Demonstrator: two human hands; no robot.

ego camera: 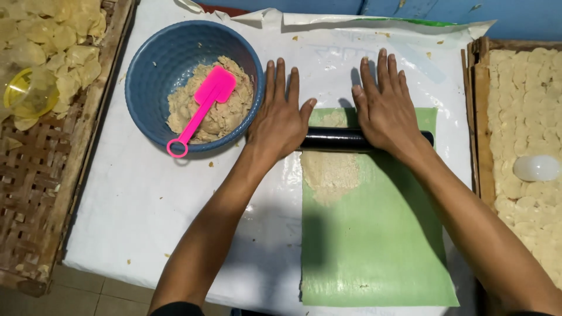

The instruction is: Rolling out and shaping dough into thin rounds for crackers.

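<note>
On a white plastic sheet (146, 193) covering the tabletop, w/ a head-cam view looking straight down, two bare arms reach fwd over a green sheet (374, 246). Both hands lie flat, palms down and fingers spread, on a black roller (336, 140) that sits crosswise near the far end of the green sheet; neither hand wraps it, so each grip is open, pressing rather than clasping. Left hand (280, 120) covers the roller's left end, right hand (383, 111) its right part. Just on the near side of the roller, a patch of beige dough (329, 174) is spread thin w/ ragged edges; a smaller bit shows beyond the roller, between the hands. Judging from this, the flattening looks well begun but not finished: the patch is small, uneven, and most of the green sheet nearer the camera is bare. Left of the hands, touching the left wrist area, a blue bowl (152, 64) holds a good amount of crumbly dough (228, 114) w/ a pink spatula (202, 108) resting in it, handle over the near rim, so plenty of mix appears left to work. Far left, a woven bamboo tray (35, 193) carries pale thin discs at its far end, plus a yellow cup-like thing (26, 93), partly blurred. Far right, a wood-framed tray (481, 105) is packed w/ rows of pale round discs (527, 117), w/ a white oval object (537, 168) lying on them. A blue wall edges the far side.
</note>
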